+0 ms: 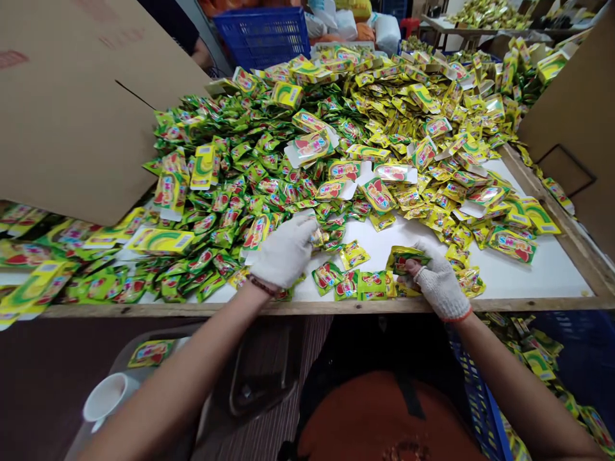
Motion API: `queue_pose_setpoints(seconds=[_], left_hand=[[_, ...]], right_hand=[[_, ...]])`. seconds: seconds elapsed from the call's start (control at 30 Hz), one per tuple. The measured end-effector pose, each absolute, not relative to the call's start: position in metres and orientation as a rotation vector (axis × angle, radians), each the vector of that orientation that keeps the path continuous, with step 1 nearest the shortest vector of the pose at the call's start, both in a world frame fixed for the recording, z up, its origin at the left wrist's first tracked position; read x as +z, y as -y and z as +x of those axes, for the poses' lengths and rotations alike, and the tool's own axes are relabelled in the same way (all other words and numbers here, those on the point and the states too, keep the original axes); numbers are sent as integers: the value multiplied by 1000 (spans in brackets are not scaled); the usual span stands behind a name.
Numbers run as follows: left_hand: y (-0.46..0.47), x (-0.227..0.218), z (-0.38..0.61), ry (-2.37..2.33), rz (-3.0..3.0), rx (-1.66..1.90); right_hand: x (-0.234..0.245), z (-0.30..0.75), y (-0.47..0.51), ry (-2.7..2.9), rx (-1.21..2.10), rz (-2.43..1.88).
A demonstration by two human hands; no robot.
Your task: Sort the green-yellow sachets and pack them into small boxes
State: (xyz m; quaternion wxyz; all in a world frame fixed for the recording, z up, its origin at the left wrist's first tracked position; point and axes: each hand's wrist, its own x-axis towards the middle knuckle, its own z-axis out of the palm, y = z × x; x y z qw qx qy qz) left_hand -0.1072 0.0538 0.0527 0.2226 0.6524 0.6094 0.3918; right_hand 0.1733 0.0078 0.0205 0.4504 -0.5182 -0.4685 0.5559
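My left hand [283, 251], in a white knit glove, reaches over the near part of the heap with its fingers curled. At its fingertips is a small candy packet [318, 238]; the palm side is hidden. My right hand [439, 282], gloved with bare fingertips showing, is shut on a few green and yellow candy packets [406, 259], held just above the table's front edge. Between the hands, loose packets lie on the white tabletop [307, 288], among them a green one [327, 277] and a yellow one [354, 254].
A large heap of green packets [230, 205] and yellow packets [384, 115] covers the table, with printed boxes [312, 147] scattered on it. Cardboard cartons stand left [72, 115] and right [576, 134]. A wooden rim [336, 307] edges the table. Below are a white cup [108, 397] and a blue crate [485, 410].
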Motion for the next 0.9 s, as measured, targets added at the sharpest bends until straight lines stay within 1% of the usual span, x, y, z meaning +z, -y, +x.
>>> queue_pose_setpoints(seconds=[0.13,0.23,0.33,0.4,0.47,0.53,0.6,0.7,0.8,0.9], left_hand=[[-85,48,-123,-2259,2025,576],[-92,50,-115,-2334,2018,412],[-83,63,-105,-2292,2083,427],[-69,71,-96,-2178,2169,557],[-51,71,-82,-1924,2253,724],[-32,62,-65,-1638,2316,783],[-18,48,-48,-1489,2356,710],[-11,30,-29,-1462,2391,623],[-14,25,-19,-1483,2459,639],[-17,27,-12,-1417,2580,560]], right_hand=[[18,173,-6,1174,1366,-1295],[19,172,-5,1176,1354,-1309],[20,174,-4,1155,1322,-1294],[20,176,-4,1146,1281,-1310],[19,177,-4,1123,1256,-1310],[19,178,-4,1088,1245,-1281],[20,179,-2,1059,1228,-1253],[23,182,2,1037,1200,-1248],[28,185,7,1057,1171,-1285],[31,184,6,1157,1081,-1353]])
